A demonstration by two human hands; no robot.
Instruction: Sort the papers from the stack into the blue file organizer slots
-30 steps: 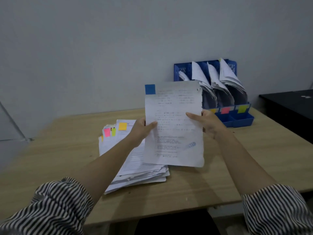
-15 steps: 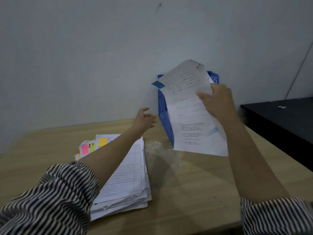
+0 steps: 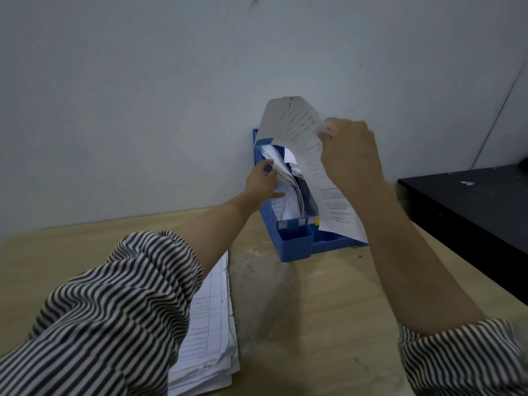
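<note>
My right hand (image 3: 350,154) grips a printed sheet (image 3: 307,155) with a blue tab, held curved over the blue file organizer (image 3: 294,241) by the wall. The sheet's lower edge hangs in front of the organizer's right slots and hides them. My left hand (image 3: 263,181) pinches the papers (image 3: 281,167) standing in the leftmost slot and pulls them leftwards. The paper stack (image 3: 213,318) lies on the wooden table (image 3: 314,324) near me, partly under my left sleeve.
A black table (image 3: 471,212) stands to the right, close beside the wooden one. A pale wall rises right behind the organizer. Small coloured labels mark the organizer's front, above its low tray compartments.
My right hand carried the sheet up and over the organizer. My left hand reached forward from above the stack and took hold of the papers in the leftmost slot. The view swung closer.
</note>
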